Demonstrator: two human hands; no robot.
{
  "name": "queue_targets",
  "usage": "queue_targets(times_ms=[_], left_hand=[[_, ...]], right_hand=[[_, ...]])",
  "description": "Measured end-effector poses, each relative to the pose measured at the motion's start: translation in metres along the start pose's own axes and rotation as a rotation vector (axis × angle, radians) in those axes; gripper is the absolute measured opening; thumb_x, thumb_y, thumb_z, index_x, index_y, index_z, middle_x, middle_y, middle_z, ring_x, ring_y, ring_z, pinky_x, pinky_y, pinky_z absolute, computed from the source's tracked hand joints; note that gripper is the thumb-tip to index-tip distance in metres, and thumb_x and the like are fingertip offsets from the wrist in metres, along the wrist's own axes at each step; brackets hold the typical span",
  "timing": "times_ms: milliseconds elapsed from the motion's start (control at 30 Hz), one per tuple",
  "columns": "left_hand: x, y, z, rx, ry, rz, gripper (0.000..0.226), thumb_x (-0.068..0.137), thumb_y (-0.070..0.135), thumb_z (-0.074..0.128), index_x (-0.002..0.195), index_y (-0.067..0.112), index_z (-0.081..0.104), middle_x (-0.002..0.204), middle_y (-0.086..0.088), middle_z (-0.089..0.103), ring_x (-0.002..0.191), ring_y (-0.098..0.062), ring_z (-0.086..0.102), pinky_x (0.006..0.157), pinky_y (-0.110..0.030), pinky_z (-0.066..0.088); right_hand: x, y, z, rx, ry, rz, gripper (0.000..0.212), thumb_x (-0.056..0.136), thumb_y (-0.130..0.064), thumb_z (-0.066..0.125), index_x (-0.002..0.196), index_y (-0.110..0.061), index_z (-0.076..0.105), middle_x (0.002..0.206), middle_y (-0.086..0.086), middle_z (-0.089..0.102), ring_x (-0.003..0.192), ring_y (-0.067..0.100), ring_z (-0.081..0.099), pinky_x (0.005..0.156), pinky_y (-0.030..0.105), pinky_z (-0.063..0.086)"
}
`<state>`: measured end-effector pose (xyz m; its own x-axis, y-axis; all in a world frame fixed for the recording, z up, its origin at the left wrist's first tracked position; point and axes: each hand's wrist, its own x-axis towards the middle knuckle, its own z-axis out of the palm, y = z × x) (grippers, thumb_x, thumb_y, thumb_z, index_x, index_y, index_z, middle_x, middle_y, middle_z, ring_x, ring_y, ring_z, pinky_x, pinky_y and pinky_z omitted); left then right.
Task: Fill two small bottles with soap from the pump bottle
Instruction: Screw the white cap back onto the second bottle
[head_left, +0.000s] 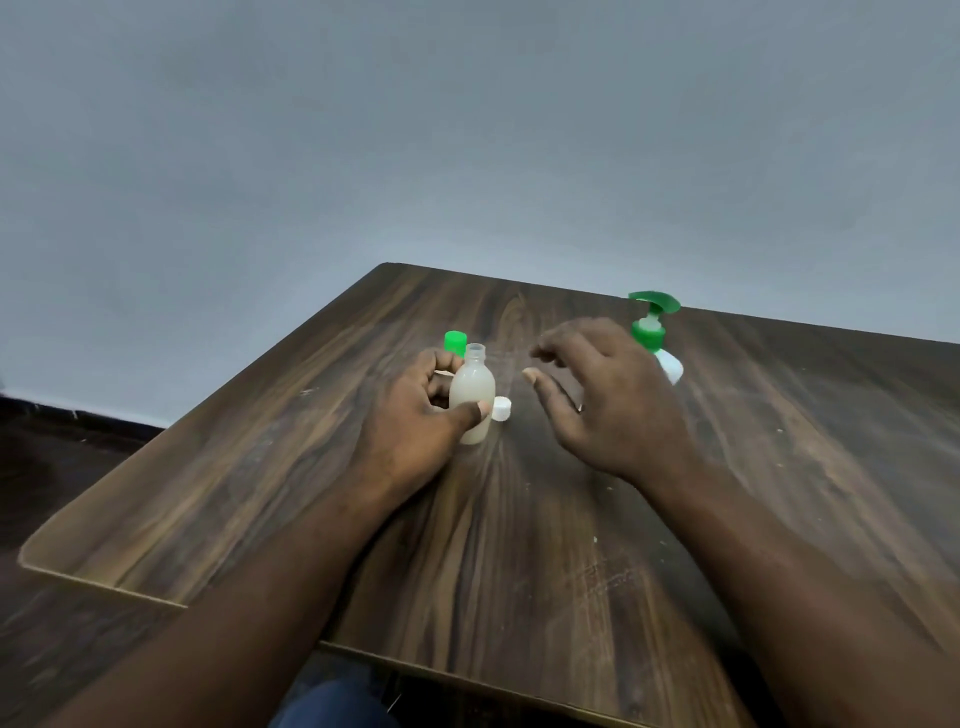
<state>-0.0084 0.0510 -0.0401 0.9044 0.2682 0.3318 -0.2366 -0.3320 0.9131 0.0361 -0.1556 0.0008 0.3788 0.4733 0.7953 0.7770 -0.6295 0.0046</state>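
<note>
A small clear bottle (471, 395) full of pale soap stands upright and uncapped on the wooden table (519, 519). My left hand (415, 415) grips it, thumb across its front. A white cap (501, 408) lies just right of the bottle's base. Behind my left hand shows the green cap of a second small bottle (455, 343); its body is hidden. My right hand (608, 400) hovers to the right of the bottle, fingers loosely bent, holding nothing. The pump bottle (655, 335), white with a green pump head, stands behind my right hand, partly hidden.
The table's left edge runs diagonally close to my left arm, and its near edge lies below my forearms. A plain grey wall stands behind the table. Dark floor shows at the left.
</note>
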Motion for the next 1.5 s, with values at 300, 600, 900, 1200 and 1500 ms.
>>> queue_targets(times_ms=[300,600,900,1200,1500], left_hand=[[0.005,-0.008,-0.001,0.166,-0.022,-0.004,0.036,0.078,0.019,0.081,0.102,0.033,0.059,0.083,0.010,0.075,0.064,0.001,0.065,0.061,-0.022,0.045],[0.010,-0.014,0.004,0.125,-0.081,-0.002,0.036,0.081,0.014,0.083,0.101,0.032,0.058,0.085,0.009,0.075,0.068,0.004,0.065,0.066,-0.018,0.048],[0.009,-0.015,0.005,0.174,-0.080,0.077,0.043,0.079,0.015,0.087,0.114,0.029,0.065,0.097,0.009,0.073,0.086,-0.005,0.070,0.086,-0.031,0.059],[0.009,-0.014,0.012,0.169,-0.168,0.117,0.041,0.082,0.023,0.083,0.119,0.027,0.064,0.099,0.010,0.074,0.090,-0.006,0.071,0.089,-0.042,0.060],[0.011,-0.016,0.017,0.178,-0.187,0.188,0.037,0.082,0.027,0.082,0.113,0.032,0.063,0.096,0.011,0.074,0.086,-0.005,0.072,0.083,-0.042,0.061]], right_hand=[[0.010,0.001,0.046,-0.053,-0.647,0.282,0.049,0.100,-0.028,0.059,0.148,-0.020,0.053,0.145,0.006,0.059,0.129,0.030,0.056,0.101,0.040,0.049],[0.001,-0.004,0.052,-0.042,-0.597,0.265,0.024,0.097,-0.019,0.059,0.117,-0.023,0.071,0.109,0.000,0.073,0.107,0.026,0.062,0.086,0.039,0.051],[-0.004,-0.002,0.030,0.425,-0.034,0.520,0.026,0.085,-0.003,0.076,0.103,-0.021,0.070,0.095,-0.014,0.071,0.086,0.006,0.068,0.077,0.025,0.059],[0.000,-0.011,0.031,0.867,0.119,0.590,0.019,0.094,-0.007,0.077,0.110,-0.017,0.078,0.109,-0.002,0.078,0.104,0.014,0.074,0.093,0.035,0.060],[-0.003,-0.013,0.036,0.753,0.070,0.544,0.016,0.088,-0.016,0.085,0.100,-0.016,0.077,0.100,-0.008,0.079,0.099,0.010,0.075,0.090,0.036,0.063]])
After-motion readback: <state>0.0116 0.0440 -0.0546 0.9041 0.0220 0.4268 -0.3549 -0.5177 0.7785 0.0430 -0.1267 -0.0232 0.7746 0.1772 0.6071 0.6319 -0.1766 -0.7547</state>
